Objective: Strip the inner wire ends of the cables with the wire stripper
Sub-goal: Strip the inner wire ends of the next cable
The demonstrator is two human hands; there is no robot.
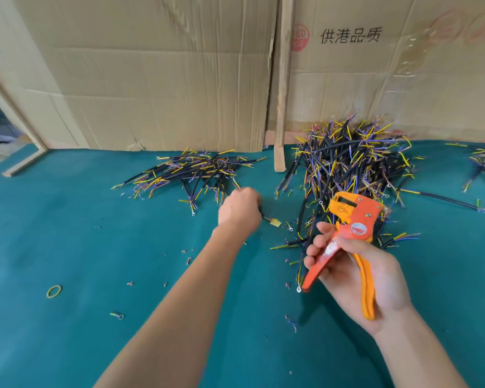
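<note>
Left hand (240, 210) is out at about eleven o'clock from the stripper, knuckles up, fingers curled down around a short black cable (263, 217) on the green counter (67, 219). Only the cable's near end shows, poking out at the hand's four o'clock, with something yellowish at its tip that is too blurred to name. Its long axis looks to run from ten to four, pointing toward the tool.

Right hand (356, 267) has the orange wire stripper (353, 233) clamped in its palm, fingers wrapped over the handles, and the handles look spread. The head is tipped up toward twelve, in front of the big cable heap (350, 163).

So the left hand is the one on the cable, and the exposed end lies between the two hands, nearer the left. I'd judge the next move turns on bringing that end across toward the stripper's head.

A smaller pile (191, 172) sits at twelve of the left hand, against the cardboard (151, 79).
</note>
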